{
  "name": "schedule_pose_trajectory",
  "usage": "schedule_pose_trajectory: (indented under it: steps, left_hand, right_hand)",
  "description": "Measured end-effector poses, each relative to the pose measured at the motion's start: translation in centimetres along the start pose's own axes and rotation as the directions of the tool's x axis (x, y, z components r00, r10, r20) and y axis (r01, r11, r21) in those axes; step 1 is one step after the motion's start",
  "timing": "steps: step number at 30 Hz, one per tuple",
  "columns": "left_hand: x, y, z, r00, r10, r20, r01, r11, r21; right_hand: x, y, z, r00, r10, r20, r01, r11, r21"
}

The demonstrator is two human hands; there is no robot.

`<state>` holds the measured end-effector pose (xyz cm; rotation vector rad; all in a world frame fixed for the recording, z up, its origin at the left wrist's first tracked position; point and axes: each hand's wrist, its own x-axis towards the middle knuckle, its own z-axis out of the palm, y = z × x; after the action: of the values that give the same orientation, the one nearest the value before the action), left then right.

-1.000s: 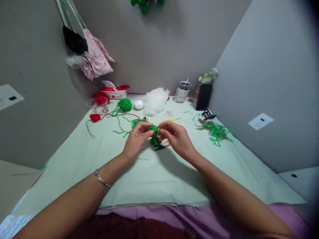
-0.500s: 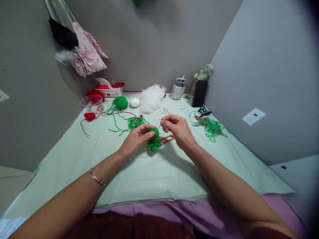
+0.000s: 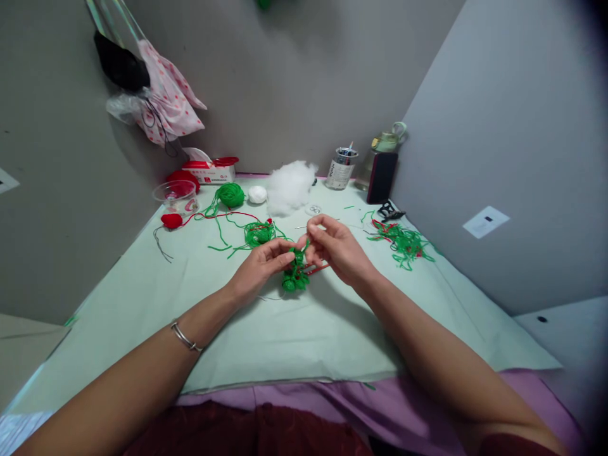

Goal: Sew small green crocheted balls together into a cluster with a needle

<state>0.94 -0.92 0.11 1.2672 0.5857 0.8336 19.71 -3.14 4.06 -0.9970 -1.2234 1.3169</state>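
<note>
Fingers of left hand (image 3: 261,263) clamped on green crocheted piece (image 3: 295,272), held just above counter (image 3: 285,342). Fingers of right hand (image 3: 335,244) bent at its upper right side, thumb and forefinger together; whatever they pinch too small to tell. Red-handled tool (image 3: 317,268) partly hidden behind. Green yarn ball (image 3: 230,195) beside small white ball (image 3: 257,194), white stuffing (image 3: 291,187) next along.
</note>
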Motion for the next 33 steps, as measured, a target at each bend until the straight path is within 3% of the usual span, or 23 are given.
schedule_pose_trajectory:
  steps: [3, 6, 10, 13, 15, 18, 22, 29, 33]
  left_hand:
    - [0.0, 0.1, -0.1, 0.999, 0.002, 0.039, -0.003, 1.0, 0.028]
    - [0.1, 0.4, -0.1, 1.0, -0.005, 0.019, 0.005, 0.999, 0.037]
    - [0.1, 1.0, -0.5, 1.0, 0.005, -0.031, -0.007, 0.998, -0.065]
    - [0.2, 1.3, -0.9, 0.998, 0.012, -0.069, -0.022, 0.989, -0.145]
    - [0.3, 1.4, -1.1, 0.997, 0.019, -0.08, -0.033, 0.984, -0.172]
    - [0.3, 1.4, -1.3, 0.997, 0.047, -0.067, -0.059, 0.98, -0.191]
    - [0.3, 1.3, -1.5, 0.996, 0.061, -0.07, -0.073, 0.978, -0.193]
    - [0.3, 1.5, -1.6, 0.993, 0.071, -0.091, -0.087, 0.979, -0.182]
    - [0.3, 1.5, -1.7, 0.991, 0.084, -0.103, -0.101, 0.98, -0.171]
  right_hand:
    - [0.1, -0.6, -0.5, 0.999, 0.032, 0.037, -0.034, 0.998, 0.052]
    - [0.3, -1.7, -1.4, 0.985, -0.11, -0.133, 0.124, 0.987, 0.101]
    - [0.0, -2.7, -1.8, 0.984, -0.132, -0.116, 0.133, 0.991, 0.006]
    - [-0.6, -2.5, -1.2, 0.974, -0.211, -0.08, 0.194, 0.965, -0.177]
    - [-1.0, -2.2, -0.7, 0.942, -0.33, -0.054, 0.286, 0.88, -0.379]
    - [-1.4, -1.7, -0.3, 0.875, -0.482, 0.031, 0.388, 0.663, -0.64]
    - [-1.7, -1.2, -0.1, 0.839, -0.52, 0.157, 0.428, 0.456, -0.78]
    - [-1.8, -1.0, -0.2, 0.85, -0.481, 0.217, 0.403, 0.325, -0.856]
    - [-1.7, -0.9, -0.3, 0.852, -0.474, 0.223, 0.395, 0.3, -0.869]
